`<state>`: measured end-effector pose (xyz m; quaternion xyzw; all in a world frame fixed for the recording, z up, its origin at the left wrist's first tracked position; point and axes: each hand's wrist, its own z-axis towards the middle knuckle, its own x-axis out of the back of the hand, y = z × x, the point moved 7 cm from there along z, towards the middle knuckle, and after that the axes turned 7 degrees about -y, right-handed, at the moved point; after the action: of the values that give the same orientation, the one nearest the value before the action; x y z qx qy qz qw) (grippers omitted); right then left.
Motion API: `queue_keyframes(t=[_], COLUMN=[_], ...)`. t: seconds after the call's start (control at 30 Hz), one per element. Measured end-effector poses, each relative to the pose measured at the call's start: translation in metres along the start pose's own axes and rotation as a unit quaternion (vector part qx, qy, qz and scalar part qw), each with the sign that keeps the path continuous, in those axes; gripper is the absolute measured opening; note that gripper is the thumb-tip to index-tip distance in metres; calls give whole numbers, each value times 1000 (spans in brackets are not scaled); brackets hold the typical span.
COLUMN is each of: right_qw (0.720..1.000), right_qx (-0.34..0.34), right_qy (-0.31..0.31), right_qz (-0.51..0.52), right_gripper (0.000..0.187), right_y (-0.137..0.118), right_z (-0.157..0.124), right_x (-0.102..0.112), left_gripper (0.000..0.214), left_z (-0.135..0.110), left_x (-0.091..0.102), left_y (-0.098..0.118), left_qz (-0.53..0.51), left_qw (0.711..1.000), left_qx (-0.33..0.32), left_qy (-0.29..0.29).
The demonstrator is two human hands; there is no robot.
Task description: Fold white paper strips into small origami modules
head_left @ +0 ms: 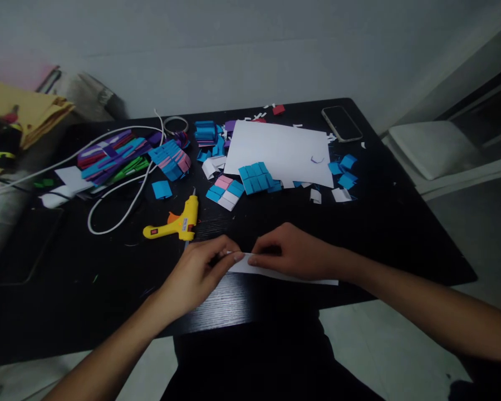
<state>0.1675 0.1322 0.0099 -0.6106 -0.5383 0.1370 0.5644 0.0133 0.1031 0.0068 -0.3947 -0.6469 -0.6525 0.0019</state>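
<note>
1. The white paper strip (pixel 240 264) lies at the near edge of the desk (pixel 401 223), directly under both hands. Its left end is pinched in the closed grip of the left hand (pixel 196 273), between thumb and fingertips. The right hand (pixel 290 253) is laid over the strip, and its fingers are closed on the same end, so the two grips almost touch.
2. A crooked fold is judged possible, because the strip is long and only one end is held. The free end, to the right of the right grip, is not controlled.
3. The strip is so close to the desk edge that it could probably slide off toward the person if the pressure of the right hand is released.
4. The yellow glue gun (pixel 177 223) is lying just beyond the left grip, with its nozzle pointed away from the hands. Whether it is hot cannot be told. A burn or a glue spot is thought possible if the left hand is moved forward carelessly.
5. The white cable (pixel 121 189), farther left of the left grip, could be caught and the gun dragged.
6. No brand or writing can be read. A small label is seen on the glue gun, but it is too small to read. Only a little blue mark (pixel 317 160) is found on the white sheet (pixel 275 150), well beyond the grips, and the phone (pixel 341 123) is dark.
</note>
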Motion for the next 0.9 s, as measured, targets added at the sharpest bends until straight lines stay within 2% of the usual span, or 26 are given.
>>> queue_keyframes(t=[0.23,0.33,0.43,0.47,0.6,0.73,0.9], right_qw=[998,998,994,988,956,911,887], right_qx=[-42,-52,-18,8,83,153,193], right_qy=[-37,-6,58,88,140,194,188], right_qz=[-19,-33,-87,-123,-244,-329,-376], right_gripper=[24,24,31,29,21,17,23], right_y=[16,24,28,28,27,20,15], right_z=[-13,-13,-11,-11,-13,-20,-24], right_x=[21,29,33,33,23,14,-1], left_gripper=[27,27,21,19,19,26,36], left_z=[-17,-16,-13,-11,-6,-6,-6], left_x=[17,18,17,16,7,-2,-28], left_y=[-22,-25,-26,-26,-21,-8,8], left_qz=[0,29,72,90,195,339,381], left_qw=[997,995,992,991,977,931,909], left_qx=[68,84,82,75,29,-38,-150], left_qy=[45,52,65,70,82,128,74])
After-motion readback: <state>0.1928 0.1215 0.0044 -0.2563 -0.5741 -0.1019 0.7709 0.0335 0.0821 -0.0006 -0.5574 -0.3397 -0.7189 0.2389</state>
